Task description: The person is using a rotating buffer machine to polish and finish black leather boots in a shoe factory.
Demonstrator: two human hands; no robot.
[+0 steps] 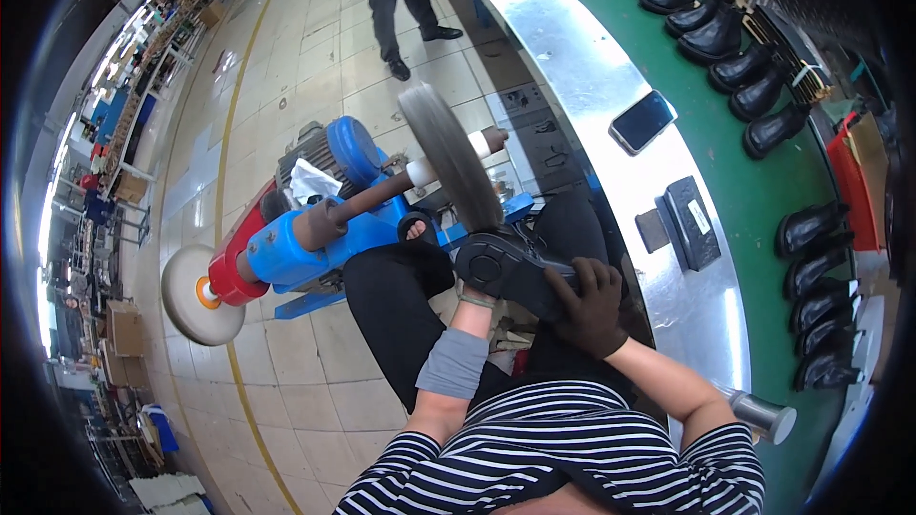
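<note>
Desk [539, 10] of bright metal stretches along your right side, and a blue-and-red machine [286, 246] stands ahead of you to the left. Past the desk stand black boots [708, 36] in a loose line. From the machine's shaft [377, 196] a dark upright wheel [451, 157] hangs over your knees, its lower rim facing you.

Just below that rim is the black shoe [523, 278], sole turned up toward you. Its long axis slants from the rim, at upper left, down and right to your right hand [590, 307]. So the left end lies nearer the wheel; whether they touch, you cannot tell. Your brown-gloved right hand grasps the other end, fingers bent over it. Your left wrist [476, 299] comes up under the wheel-side end, making that arm the nearer one to the rim; the left hand is hidden behind the shoe, so its grip cannot be told. Smallest, a phone [642, 122] rests on the desk.
</note>
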